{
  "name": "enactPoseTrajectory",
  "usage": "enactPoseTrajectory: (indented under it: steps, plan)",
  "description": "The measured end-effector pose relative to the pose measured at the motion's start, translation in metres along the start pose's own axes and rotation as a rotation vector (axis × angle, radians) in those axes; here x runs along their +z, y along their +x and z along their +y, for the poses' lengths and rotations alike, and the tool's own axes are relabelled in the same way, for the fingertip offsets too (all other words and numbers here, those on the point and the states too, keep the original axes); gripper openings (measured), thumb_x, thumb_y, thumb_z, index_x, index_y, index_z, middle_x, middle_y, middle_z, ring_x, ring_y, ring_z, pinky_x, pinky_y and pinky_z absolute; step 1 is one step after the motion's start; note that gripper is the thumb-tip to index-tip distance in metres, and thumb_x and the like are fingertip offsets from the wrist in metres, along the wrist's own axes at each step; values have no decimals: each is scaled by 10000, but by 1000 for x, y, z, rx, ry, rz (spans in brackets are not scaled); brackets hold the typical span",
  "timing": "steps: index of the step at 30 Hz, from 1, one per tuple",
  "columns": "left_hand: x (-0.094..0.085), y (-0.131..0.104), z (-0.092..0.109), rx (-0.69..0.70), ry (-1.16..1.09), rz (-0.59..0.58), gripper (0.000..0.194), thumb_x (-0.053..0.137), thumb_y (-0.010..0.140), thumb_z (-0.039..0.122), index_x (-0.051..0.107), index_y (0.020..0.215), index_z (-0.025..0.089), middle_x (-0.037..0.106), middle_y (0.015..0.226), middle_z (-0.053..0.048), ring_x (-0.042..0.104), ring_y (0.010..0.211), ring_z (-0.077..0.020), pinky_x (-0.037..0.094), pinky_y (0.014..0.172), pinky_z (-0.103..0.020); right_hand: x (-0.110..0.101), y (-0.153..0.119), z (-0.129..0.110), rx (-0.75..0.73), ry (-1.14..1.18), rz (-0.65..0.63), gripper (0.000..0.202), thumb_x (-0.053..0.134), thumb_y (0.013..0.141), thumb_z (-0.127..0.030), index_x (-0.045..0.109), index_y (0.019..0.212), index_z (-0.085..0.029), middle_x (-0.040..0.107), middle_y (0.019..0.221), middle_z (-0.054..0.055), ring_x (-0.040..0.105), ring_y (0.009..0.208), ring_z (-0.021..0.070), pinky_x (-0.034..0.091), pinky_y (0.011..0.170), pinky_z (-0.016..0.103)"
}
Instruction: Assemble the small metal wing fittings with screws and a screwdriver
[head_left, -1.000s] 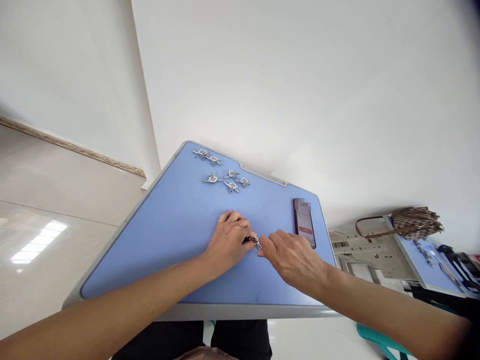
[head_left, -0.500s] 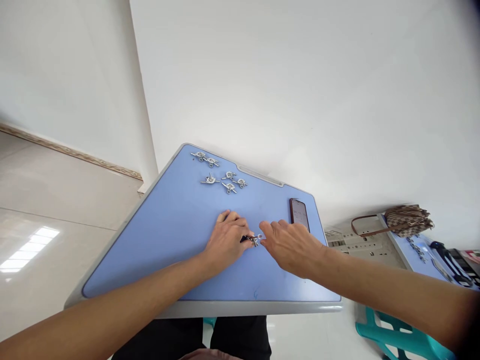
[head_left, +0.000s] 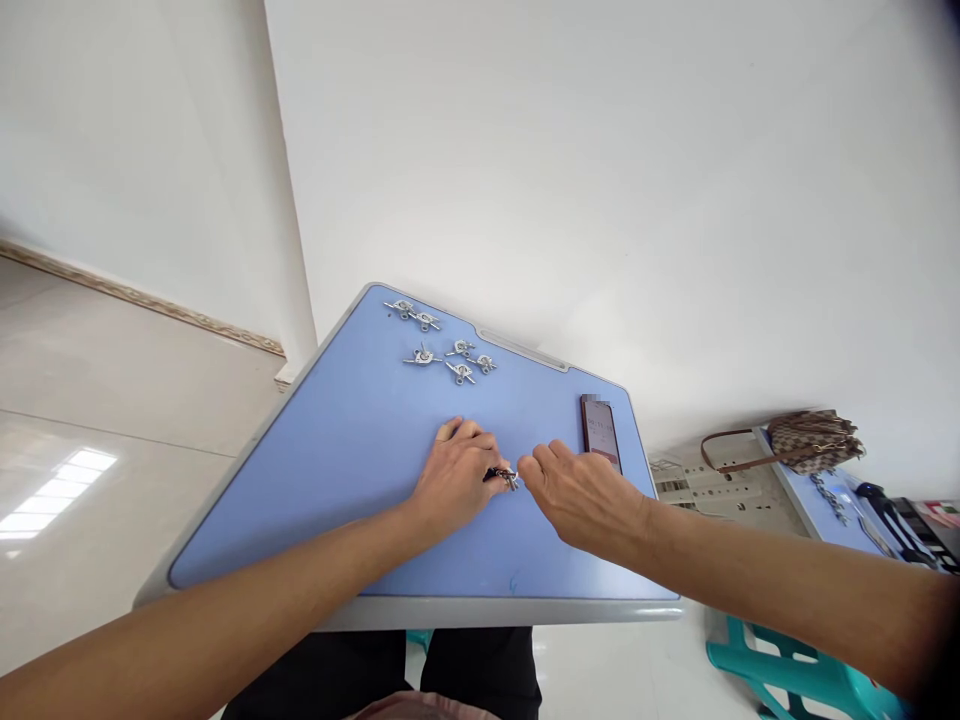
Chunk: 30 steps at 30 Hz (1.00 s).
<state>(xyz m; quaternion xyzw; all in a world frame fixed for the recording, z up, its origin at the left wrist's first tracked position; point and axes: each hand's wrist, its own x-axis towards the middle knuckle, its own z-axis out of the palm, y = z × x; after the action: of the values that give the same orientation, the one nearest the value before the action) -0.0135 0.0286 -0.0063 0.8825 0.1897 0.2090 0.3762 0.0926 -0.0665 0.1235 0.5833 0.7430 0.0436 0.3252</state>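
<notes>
My left hand [head_left: 459, 470] rests on the blue tabletop, its fingers closed round a small silver metal fitting [head_left: 512, 480] with a dark part at its near end. Most of the fitting is hidden by the fingers. Close on its right, my right hand [head_left: 581, 490] is closed, thumb and fingertips pinched together at the fitting's end. What sits in that pinch, if anything, is too small to make out. Farther back lie several similar silver metal fittings [head_left: 460, 372] with thin arms and round eyes, loosely spread.
A phone [head_left: 601, 432] lies on the table [head_left: 315, 480] behind my right hand. The white wall stands along the table's far edge. To the right, a checkered handbag [head_left: 814, 442] rests on another blue table, above a teal stool [head_left: 795, 665].
My right-hand fingers have curled in tighter and the clear gap between them and the fitting has narrowed. My left hand keeps its hold in nearly the same place.
</notes>
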Motion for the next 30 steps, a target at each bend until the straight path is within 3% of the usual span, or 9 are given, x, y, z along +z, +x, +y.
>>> enactPoseTrajectory:
  steps: [5, 8, 11, 13, 17, 20, 24, 26, 30]
  plan:
    - [0, 0, 0, 0, -7, 5, 65, 691, 843, 288, 746, 826, 257, 696, 807, 16, 536, 954, -202, 249, 1062, -465, -2, 7, 0, 159, 46, -206, 317, 352, 1016, -362, 555, 863, -173, 581, 578, 34, 544, 496, 159, 241, 466, 257]
    - [0, 0, 0, 0, -1, -10, 62, 705, 833, 294, 750, 845, 253, 703, 828, 9, 540, 964, -206, 261, 1060, -466, -3, 6, 1, 142, 42, -109, 264, 410, 994, -390, 541, 934, -169, 607, 673, 47, 551, 552, 163, 235, 457, 252]
    - [0, 0, 0, -4, 1, -12, 62, 711, 826, 301, 749, 819, 253, 699, 821, 11, 541, 963, -207, 250, 1071, -474, -2, 2, 2, -6, -15, -15, 147, 416, 983, -249, 514, 913, -164, 603, 748, 61, 528, 607, 149, 195, 432, 252]
    - [0, 0, 1, -5, 3, -6, 70, 699, 836, 303, 750, 823, 256, 699, 824, 10, 542, 962, -208, 251, 1073, -475, -2, 2, 2, -28, -43, -65, 212, 369, 1004, -238, 508, 864, -161, 586, 693, 49, 516, 576, 136, 178, 433, 251]
    - [0, 0, 0, 3, 2, 4, 86, 683, 850, 304, 754, 872, 260, 702, 832, 6, 545, 963, -209, 257, 1070, -471, -9, 7, -1, 163, 5, -216, 355, 318, 1026, -392, 515, 843, -162, 540, 572, 5, 507, 479, 123, 178, 453, 242]
    - [-1, 0, 0, 12, 4, -3, 84, 687, 847, 300, 753, 876, 257, 703, 843, 2, 544, 968, -214, 255, 1067, -473, -12, 7, -1, 174, 42, -156, 276, 377, 1004, -397, 514, 949, -164, 581, 655, 17, 536, 528, 144, 182, 444, 247]
    - [-1, 0, 1, -1, 7, -6, 76, 701, 833, 305, 752, 830, 249, 699, 831, 6, 536, 950, -209, 263, 1053, -459, -5, 3, 4, 11, -9, -69, 102, 459, 960, -224, 514, 901, -162, 616, 798, 59, 557, 659, 153, 151, 424, 258]
    - [-2, 0, 1, -8, 10, -10, 79, 690, 841, 293, 754, 837, 246, 698, 836, 8, 531, 946, -203, 261, 1052, -452, -2, 3, 4, 0, -29, -98, 206, 404, 995, -247, 521, 851, -158, 617, 761, 62, 554, 641, 148, 145, 431, 261]
    - [-2, 0, 1, -8, 12, -18, 82, 682, 849, 284, 759, 859, 257, 696, 835, 7, 531, 942, -203, 271, 1040, -448, -5, 4, 1, 169, 9, -214, 416, 316, 1016, -452, 531, 806, -164, 554, 567, 13, 491, 475, 132, 140, 441, 250]
